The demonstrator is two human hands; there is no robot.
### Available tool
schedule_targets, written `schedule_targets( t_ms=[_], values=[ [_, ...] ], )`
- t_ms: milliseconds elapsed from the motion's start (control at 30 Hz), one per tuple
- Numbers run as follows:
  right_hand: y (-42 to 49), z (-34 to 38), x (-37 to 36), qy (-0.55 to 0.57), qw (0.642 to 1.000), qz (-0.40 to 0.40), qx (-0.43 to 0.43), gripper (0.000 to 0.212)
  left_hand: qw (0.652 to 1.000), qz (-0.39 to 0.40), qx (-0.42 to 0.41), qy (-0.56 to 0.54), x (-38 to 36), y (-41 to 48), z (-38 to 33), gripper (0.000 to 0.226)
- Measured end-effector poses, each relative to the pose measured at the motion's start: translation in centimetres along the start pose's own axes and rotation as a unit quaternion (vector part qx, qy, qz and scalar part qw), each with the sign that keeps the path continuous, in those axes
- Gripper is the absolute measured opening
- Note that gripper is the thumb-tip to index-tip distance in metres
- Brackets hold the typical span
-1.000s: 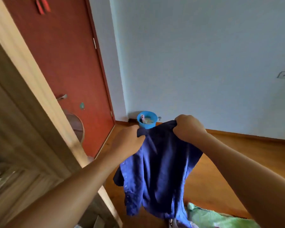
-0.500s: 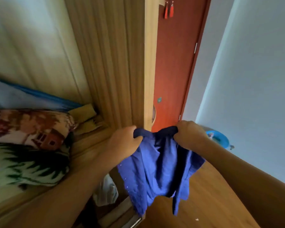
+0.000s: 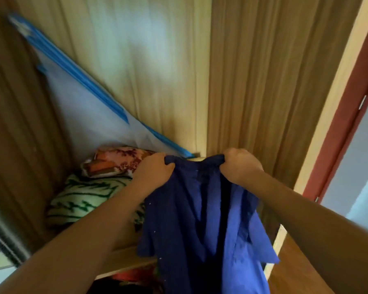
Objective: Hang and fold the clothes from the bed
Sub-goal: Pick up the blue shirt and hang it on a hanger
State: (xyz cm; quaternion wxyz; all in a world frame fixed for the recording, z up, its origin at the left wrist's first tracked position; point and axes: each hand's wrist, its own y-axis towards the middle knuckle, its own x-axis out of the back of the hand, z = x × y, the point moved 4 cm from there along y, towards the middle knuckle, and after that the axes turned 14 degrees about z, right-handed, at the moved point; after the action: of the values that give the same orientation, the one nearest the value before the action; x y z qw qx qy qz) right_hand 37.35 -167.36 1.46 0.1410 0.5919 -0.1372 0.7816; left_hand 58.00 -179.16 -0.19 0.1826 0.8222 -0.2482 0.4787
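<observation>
Both hands are raised in front of an open wooden wardrobe (image 3: 253,81). The left hand (image 3: 155,171) is a tight fist, fingers curled round the top edge of a dark blue shirt (image 3: 200,219). The right hand (image 3: 241,166) is fisted the same way and bunches the top edge on the other side. A short span of cloth runs between the two fists, sagging a little.

The shirt hangs free in the air below the hands. It is open down the middle, with a dark gap between two panels. Small white specks run down the left panel, too small to tell what they are. A short sleeve flares out at lower right, and the hem runs off the bottom of the view. The shirt hangs in front of the wardrobe shelf (image 3: 125,259); I cannot tell whether it touches it.

On the shelf behind the left forearm, a floral cushion (image 3: 115,161) lies on top of a green-and-white patterned cushion (image 3: 83,198). Above them a pale blue cover (image 3: 83,115) with bright blue trim slants across the wardrobe's back panel.

Under the shelf something red shows, too dark to identify. A grey metal rail (image 3: 2,234) shows at far left, blurred. To the right are a red door frame (image 3: 344,128), then pale wall. Wood floor (image 3: 295,264) shows at lower right, past the shirt's sleeve
</observation>
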Motion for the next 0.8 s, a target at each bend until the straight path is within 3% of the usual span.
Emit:
schedule_targets(
  t_ms=[133,367,567,800],
  values=[
    [3.6,3.7,3.7,-0.034,0.999,-0.017,0.017,0.009,1.000,-0.013,0.019,0.006,4.4,1.1,1.1,0.029],
    [9.0,9.1,14.1,-0.094,0.989,-0.092,0.063,0.004,0.984,-0.111,0.088,0.109,17.3,5.0,0.0,0.023],
    [13.1,14.1,22.3,-0.126,0.971,-0.168,0.114,0.008,0.943,-0.191,0.180,0.204,29.1,5.8,-0.5,0.032],
    [18.5,21.0,27.6,-0.119,0.953,-0.208,0.185,0.014,0.911,-0.265,0.241,0.204,38.9,5.7,1.1,0.031]
  ],
)
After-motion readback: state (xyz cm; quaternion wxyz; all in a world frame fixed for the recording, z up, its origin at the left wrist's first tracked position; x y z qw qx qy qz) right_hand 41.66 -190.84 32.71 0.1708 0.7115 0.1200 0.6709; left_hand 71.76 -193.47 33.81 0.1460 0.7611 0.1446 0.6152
